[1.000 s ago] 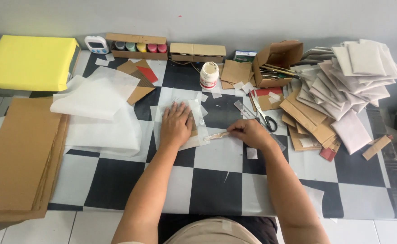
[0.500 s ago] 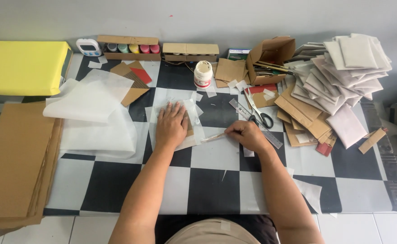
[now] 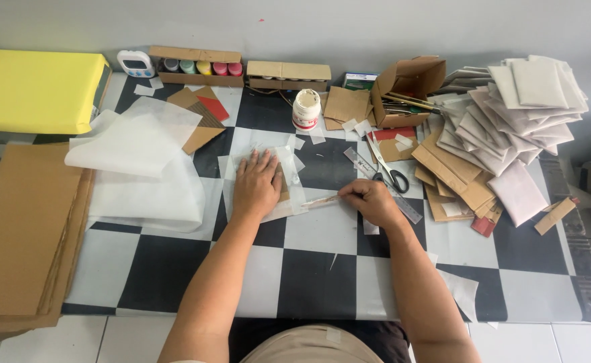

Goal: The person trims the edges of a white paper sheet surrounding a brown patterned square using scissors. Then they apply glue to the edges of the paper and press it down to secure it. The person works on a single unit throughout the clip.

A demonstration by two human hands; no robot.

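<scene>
Tabletop: we are seeing a black-and-white checkered surface running under everything, our forearms reaching across it from the near edge.
Left hand: we are pressing it flat, fingers spread, its grip open, on a translucent paper wrap.
Paper wrap: it is lying near the middle of the tabletop, thin, whitish and see-through, folded around a brown cardboard piece whose edge is showing beside the hand.
Right hand: its grip is closing on a thin pale stick, the fingers pinching the near end while the tip is touching the right edge of the wrap.
Beside the right hand: a clear ruler and black-handled scissors are lying just behind it.
Left side: loose translucent sheets are overlapping next to a stack of brown cardboard.
Farther back: a white glue jar is standing upright.
Far right: a heap of wrapped packets is sitting over brown envelopes.
Far left: a yellow block is resting at the wall.
</scene>
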